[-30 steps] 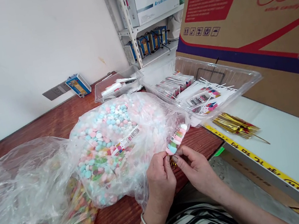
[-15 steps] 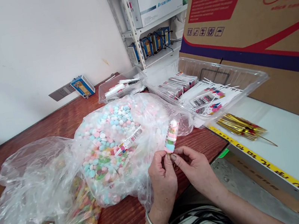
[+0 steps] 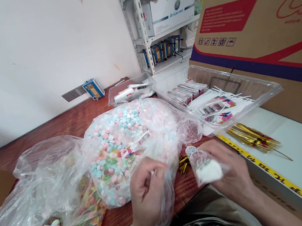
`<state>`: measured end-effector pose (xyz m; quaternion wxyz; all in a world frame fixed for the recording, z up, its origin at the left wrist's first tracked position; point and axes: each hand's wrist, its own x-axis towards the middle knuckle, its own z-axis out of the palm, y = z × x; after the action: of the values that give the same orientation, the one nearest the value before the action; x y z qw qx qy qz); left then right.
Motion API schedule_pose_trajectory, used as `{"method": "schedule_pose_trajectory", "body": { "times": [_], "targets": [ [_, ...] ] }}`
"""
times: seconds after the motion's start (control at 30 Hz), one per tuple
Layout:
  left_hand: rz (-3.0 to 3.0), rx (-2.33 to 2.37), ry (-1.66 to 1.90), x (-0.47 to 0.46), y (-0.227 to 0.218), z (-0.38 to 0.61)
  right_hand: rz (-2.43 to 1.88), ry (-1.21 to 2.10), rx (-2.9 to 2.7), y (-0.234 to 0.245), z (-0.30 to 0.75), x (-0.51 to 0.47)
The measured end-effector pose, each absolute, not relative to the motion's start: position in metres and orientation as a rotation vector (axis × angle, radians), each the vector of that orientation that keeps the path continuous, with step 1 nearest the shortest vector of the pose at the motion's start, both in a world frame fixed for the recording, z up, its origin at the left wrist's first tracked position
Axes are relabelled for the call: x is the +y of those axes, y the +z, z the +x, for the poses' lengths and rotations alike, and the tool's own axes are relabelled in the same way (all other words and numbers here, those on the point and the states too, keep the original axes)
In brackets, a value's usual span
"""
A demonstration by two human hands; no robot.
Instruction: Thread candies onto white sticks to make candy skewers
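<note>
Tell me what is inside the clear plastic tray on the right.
The clear tray holds rows of printed packets standing on edge, and loose printed wrappers with white sticks lying flat. The tray floor beneath them is covered.

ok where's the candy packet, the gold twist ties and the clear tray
candy packet point(image 3: 203, 164), head view, its blurred middle
gold twist ties point(image 3: 251, 139), head view, middle of the bundle
clear tray point(image 3: 264, 89), head view, its right wall
</note>
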<state>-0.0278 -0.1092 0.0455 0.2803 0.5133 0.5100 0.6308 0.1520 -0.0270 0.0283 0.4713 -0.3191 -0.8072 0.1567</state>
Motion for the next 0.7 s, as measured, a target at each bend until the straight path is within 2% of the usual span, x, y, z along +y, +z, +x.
{"method": "schedule_pose_trajectory", "body": {
  "times": [0.07, 0.17, 0.27, 0.37, 0.43, 0.53, 0.6, 0.7],
  "targets": [
    [1.456, 1.151, 1.347, -0.123, 0.062, -0.029, -0.666, 0.029, -2.056, 0.036, 0.157, -0.024],
    [1.469, 1.125, 0.935, -0.130, 0.071, -0.023, -0.408, -0.274, -2.182, 0.046, 0.161, -0.022],
    [1.503, 1.205, 0.850, -0.124, 0.065, -0.018, -0.233, -0.386, -2.240, 0.055, 0.162, -0.023],
    [1.636, 1.363, 0.930, -0.114, 0.054, -0.018, -0.146, -0.318, -2.284, 0.060, 0.160, -0.029],
    [1.705, 1.598, 1.099, -0.109, 0.048, -0.020, -0.148, -0.114, -2.327, 0.059, 0.156, -0.039],
    [1.533, 1.925, 1.484, -0.103, 0.044, -0.023, -0.320, 0.488, -2.326, 0.051, 0.143, -0.053],
    [1.369, 1.862, 1.655, -0.103, 0.044, -0.023, -0.507, 0.939, -2.236, 0.045, 0.134, -0.053],
    [1.375, 1.662, 1.564, -0.107, 0.043, -0.021, -0.704, 1.403, -1.994, 0.042, 0.126, -0.039]
  ]
}}
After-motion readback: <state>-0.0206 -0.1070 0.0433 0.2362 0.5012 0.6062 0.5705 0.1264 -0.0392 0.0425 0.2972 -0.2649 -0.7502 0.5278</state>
